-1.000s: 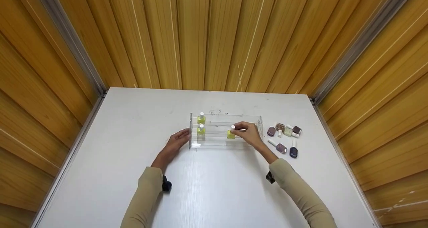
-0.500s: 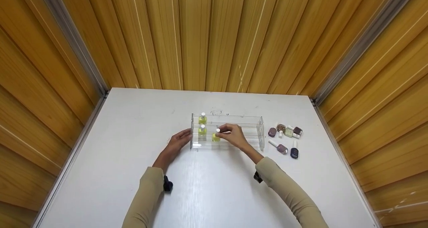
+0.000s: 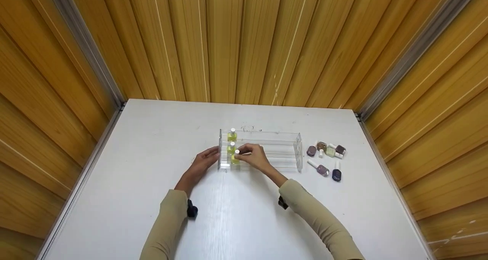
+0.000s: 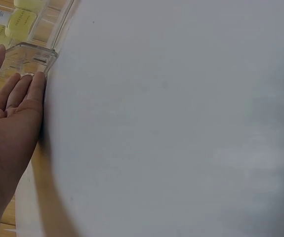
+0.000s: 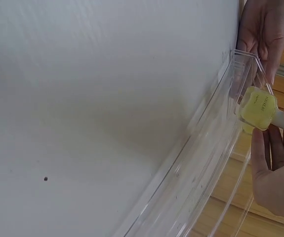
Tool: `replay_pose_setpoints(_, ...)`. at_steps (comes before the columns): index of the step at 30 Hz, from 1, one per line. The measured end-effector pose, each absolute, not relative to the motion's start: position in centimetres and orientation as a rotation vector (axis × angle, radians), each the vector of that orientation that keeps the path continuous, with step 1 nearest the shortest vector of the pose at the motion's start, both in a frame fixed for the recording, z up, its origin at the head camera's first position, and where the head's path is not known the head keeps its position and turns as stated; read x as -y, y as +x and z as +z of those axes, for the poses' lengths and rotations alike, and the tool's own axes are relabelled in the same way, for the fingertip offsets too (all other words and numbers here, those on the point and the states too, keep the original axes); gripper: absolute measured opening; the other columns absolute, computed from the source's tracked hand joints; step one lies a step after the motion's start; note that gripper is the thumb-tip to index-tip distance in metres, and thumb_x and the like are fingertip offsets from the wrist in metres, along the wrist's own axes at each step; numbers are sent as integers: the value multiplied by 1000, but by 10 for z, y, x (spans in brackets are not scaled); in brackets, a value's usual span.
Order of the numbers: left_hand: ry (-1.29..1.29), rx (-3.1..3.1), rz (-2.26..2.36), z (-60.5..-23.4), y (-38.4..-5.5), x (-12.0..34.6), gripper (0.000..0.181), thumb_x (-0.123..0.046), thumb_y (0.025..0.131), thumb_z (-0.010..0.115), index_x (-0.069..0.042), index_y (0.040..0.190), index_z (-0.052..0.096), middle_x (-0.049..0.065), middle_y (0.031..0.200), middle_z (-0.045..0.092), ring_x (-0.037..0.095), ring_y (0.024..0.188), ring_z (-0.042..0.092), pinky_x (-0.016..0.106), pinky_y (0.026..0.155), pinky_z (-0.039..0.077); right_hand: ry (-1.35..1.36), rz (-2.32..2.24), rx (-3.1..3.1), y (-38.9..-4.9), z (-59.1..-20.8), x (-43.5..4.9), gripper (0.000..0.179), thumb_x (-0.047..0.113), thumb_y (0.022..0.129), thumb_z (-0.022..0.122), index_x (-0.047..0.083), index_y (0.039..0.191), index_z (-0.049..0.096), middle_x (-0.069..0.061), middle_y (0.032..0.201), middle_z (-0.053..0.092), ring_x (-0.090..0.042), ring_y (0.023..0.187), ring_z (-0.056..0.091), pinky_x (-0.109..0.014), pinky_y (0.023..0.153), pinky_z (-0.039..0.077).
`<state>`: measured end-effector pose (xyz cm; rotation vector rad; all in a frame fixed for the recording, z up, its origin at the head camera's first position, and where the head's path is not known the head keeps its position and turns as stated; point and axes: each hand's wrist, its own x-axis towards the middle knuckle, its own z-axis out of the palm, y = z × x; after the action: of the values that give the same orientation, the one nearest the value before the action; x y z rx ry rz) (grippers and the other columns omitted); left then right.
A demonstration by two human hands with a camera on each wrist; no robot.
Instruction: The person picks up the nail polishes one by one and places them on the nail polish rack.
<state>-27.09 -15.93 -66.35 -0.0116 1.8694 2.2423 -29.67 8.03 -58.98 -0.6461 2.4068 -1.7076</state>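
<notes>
My right hand pinches the white cap of a yellow nail polish bottle, upright at the left end of a clear stepped acrylic rack, on its lower front tier. Behind it on higher tiers stand two matching bottles, one in the middle and one at the back, both white-capped. The left hand rests beside the rack's left end panel, its fairly straight fingertips at the clear plastic. In the left wrist view the thumb stands apart from the other fingers, and nothing is held there.
Right of the rack, several nail polish bottles lie on the white table: a mauve one, a dark navy one, and a cluster with a brown bottle and a pale green one. Wood-look panels enclose the table.
My right hand has carried the pinched yellow bottle leftward along the rack, from right of its middle to its left end. The left hand has stayed at the end panel.
</notes>
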Motion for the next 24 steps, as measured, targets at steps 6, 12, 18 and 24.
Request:
replay_pose_setpoints(6,8,-1905,2222,-664,-272,160,52,-23,103,63,-8,151,49,17,155,50,31,148,43,44,126,30,-667,-1702,-2385,-294,-598,-73,22,2,84,82,-11,99,73,-27,99,75,-35,94,75,-28,83,63)
replay_pose_setpoints(12,-7,-1915,2194,-664,-271,159,52,-24,103,63,-10,151,50,15,156,50,30,149,42,44,127,29,-655,-1706,-2371,-291,-607,-71,18,-1,83,81,-10,97,74,-27,99,75,-37,96,75,-29,83,64)
replay_pose_setpoints(18,-34,-1930,2196,-662,-270,159,51,-26,102,65,-11,150,52,14,154,53,29,149,42,44,127,29,-723,-1711,-2366,-286,-607,-69,20,-4,85,78,-16,99,70,-35,100,72,-49,99,72,-47,89,62)
replay_pose_setpoints(24,-72,-1929,2196,-661,-270,159,52,-26,102,65,-10,150,52,14,154,52,29,149,42,45,127,29,-688,-1644,-2420,-287,-609,-66,18,0,84,80,-9,99,73,-26,99,76,-39,99,74,-29,85,63)
